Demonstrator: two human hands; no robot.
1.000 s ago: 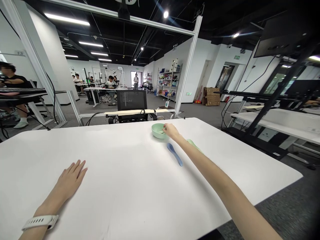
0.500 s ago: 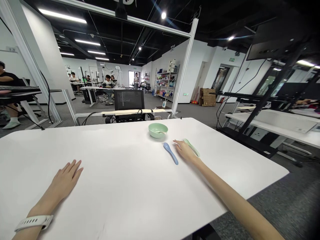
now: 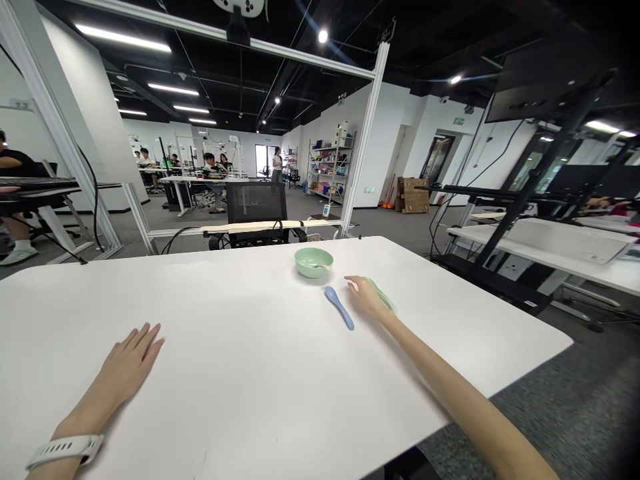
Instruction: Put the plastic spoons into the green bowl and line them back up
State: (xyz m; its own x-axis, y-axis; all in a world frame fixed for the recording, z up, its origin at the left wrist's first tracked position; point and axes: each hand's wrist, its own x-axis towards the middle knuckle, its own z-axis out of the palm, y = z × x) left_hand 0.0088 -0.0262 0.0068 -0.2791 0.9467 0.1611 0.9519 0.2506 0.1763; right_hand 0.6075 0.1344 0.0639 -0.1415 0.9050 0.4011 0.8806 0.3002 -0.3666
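My right hand (image 3: 367, 297) reaches far across the white table (image 3: 260, 373) and lies on a pale green spoon (image 3: 387, 300), which shows only at the hand's right side. Its fingers look stretched out and point toward a mint green bowl (image 3: 313, 261). Something small and pale lies inside the bowl. A blue spoon (image 3: 339, 307) rests on the table just left of my right hand, apart from it. My left hand (image 3: 127, 363) lies flat on the table near me with its fingers spread, holding nothing. A white band is on that wrist.
A black chair (image 3: 257, 203) and a white metal frame (image 3: 360, 140) stand behind the table's far edge. More desks with black stands are at the right (image 3: 545, 243). Several people sit at tables far back and at the left.
My right hand has drawn back from the bowl's rim toward me and settled on the green spoon. My left hand has stayed flat in place.
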